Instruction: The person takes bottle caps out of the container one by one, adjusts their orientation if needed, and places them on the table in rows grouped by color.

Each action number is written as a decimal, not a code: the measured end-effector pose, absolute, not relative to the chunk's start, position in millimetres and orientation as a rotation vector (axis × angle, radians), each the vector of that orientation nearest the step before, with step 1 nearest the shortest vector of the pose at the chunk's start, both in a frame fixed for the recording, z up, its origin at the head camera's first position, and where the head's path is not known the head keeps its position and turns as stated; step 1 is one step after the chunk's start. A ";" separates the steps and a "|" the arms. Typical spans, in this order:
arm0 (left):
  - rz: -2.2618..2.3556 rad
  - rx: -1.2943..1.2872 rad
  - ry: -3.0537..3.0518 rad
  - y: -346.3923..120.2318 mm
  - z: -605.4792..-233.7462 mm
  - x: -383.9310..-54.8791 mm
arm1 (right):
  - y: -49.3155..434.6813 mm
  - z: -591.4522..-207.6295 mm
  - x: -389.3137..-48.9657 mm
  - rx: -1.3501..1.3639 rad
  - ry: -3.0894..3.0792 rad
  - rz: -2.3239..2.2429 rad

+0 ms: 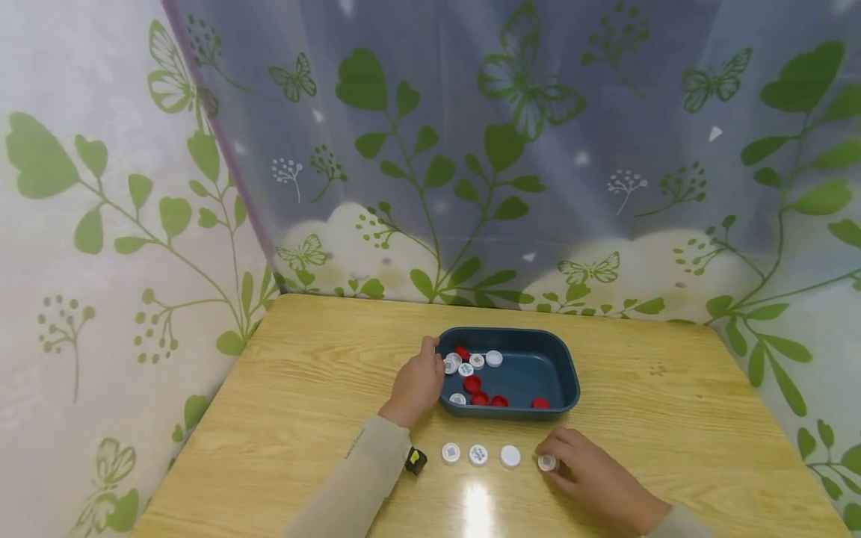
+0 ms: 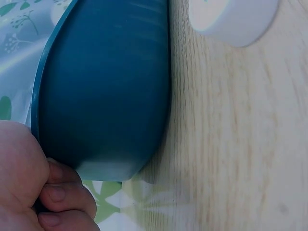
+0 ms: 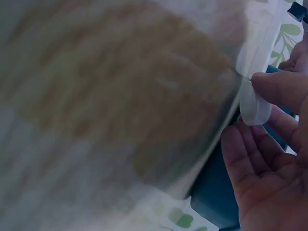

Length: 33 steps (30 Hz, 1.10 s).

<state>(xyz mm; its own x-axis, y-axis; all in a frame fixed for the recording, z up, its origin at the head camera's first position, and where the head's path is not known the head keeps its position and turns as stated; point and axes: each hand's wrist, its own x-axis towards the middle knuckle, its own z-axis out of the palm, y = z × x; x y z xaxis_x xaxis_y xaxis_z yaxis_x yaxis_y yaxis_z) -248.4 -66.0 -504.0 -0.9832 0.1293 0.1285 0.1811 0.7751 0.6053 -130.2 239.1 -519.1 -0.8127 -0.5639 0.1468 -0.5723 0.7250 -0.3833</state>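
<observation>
A dark blue rectangular bin (image 1: 531, 373) stands on the wooden table, with red and white bottle caps lying mostly in its left half and along the near side. My left hand (image 1: 418, 385) grips the bin's left end; in the left wrist view its fingers (image 2: 57, 193) curl at the rim. Just in front of the bin's right corner, my right hand (image 1: 588, 471) pinches a white bottle cap (image 1: 547, 462) with a grey square mark on top. The right wrist view shows that cap (image 3: 255, 106) edge-on between thumb and fingers. To its left, three white bottle caps (image 1: 478, 455) form a row.
The wooden table (image 1: 323, 373) reaches back to a printed curtain (image 1: 437, 224) with leaves and butterflies. A black strap with a yellow mark (image 1: 415, 461) sits at my left wrist, beside the leftmost cap of the row.
</observation>
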 end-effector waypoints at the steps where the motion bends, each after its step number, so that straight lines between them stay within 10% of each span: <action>1: -1.000 -0.252 -2.891 -66.0 -504.0 -248.7 | 238.0 -519.4 -130.8 0.948 -2.929 0.649; 33: -1.026 -0.242 -2.903 -64.8 -506.2 -251.1 | 235.8 -515.4 -140.0 0.890 -3.030 0.610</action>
<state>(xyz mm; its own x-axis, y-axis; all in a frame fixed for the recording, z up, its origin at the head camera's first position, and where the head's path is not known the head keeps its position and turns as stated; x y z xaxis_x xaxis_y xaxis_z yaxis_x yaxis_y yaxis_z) -251.1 -64.8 -506.2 -0.9863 0.1297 0.1016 0.1648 0.7671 0.6201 -140.0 235.8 -515.4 -0.8443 -0.5347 0.0341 -0.5063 0.7753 -0.3777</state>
